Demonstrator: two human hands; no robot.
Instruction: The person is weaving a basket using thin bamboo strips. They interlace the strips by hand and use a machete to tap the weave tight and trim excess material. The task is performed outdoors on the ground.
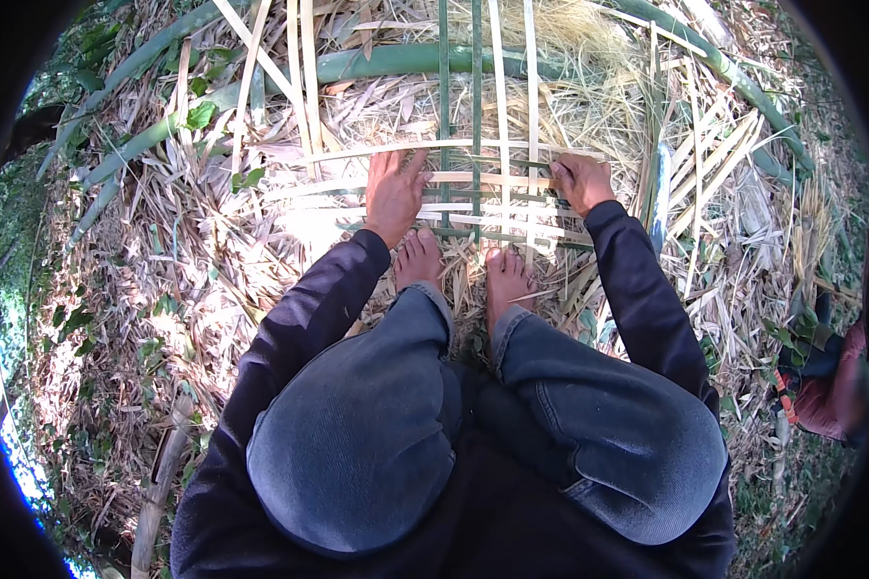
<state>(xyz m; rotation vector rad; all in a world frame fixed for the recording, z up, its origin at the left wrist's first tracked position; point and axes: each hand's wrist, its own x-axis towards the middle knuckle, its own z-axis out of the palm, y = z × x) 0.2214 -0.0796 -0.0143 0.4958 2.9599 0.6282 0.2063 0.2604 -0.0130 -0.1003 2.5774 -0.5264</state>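
An open grid of bamboo strips lies on the ground in front of my bare feet. Two green strips [444, 96] and two pale strips [500, 106] run away from me, crossed by several pale and green strips, among them a pale crosswise strip [454, 144] at the far side. My left hand [394, 193] rests flat over the left part of the crosswise strips, fingers stretched out. At the grid's right side my right hand [585, 183] has its fingers curled, thumb and forefinger closed on the end of a crosswise bamboo strip. Its other fingers are partly hidden.
Thick green bamboo poles [386, 62] curve across the ground beyond the grid. Loose split strips [714, 174] lie to the right, near a long bluish-white object [660, 193]. Dry leaves cover the ground. Part of another person [835, 381] shows at the right edge.
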